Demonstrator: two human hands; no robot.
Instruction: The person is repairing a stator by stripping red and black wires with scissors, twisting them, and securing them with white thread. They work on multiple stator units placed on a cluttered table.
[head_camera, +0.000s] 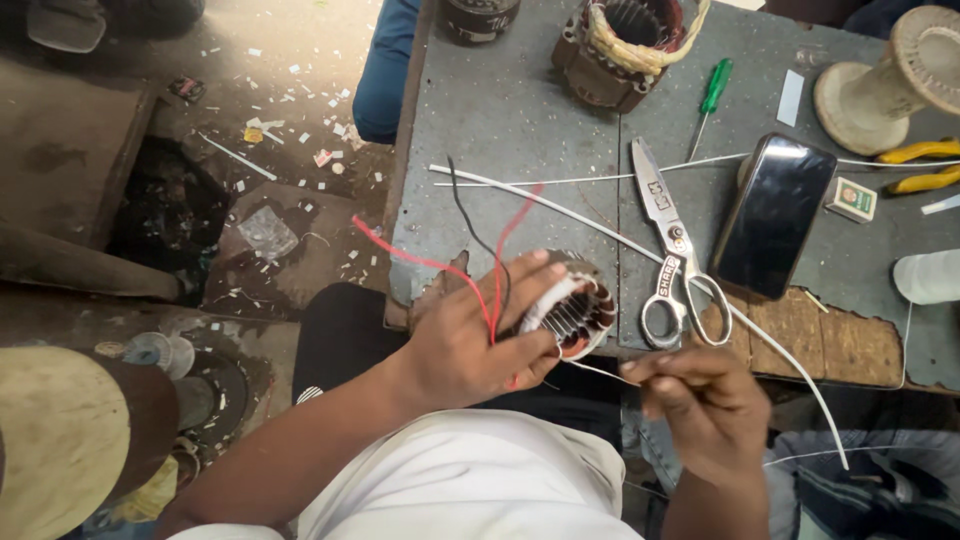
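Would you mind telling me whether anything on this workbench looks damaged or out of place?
Yes. The table covering is torn away along the near edge, baring chipped wood right of the scissors. Paper scraps litter the floor. The left hand steadies the motor stator.

Scissors (672, 255) and phone (775, 215) crowd the right — left seemingly open.

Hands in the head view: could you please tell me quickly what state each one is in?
Left hand: closed around the motor stator.
Right hand: fingers pinched shut on a thin thread.
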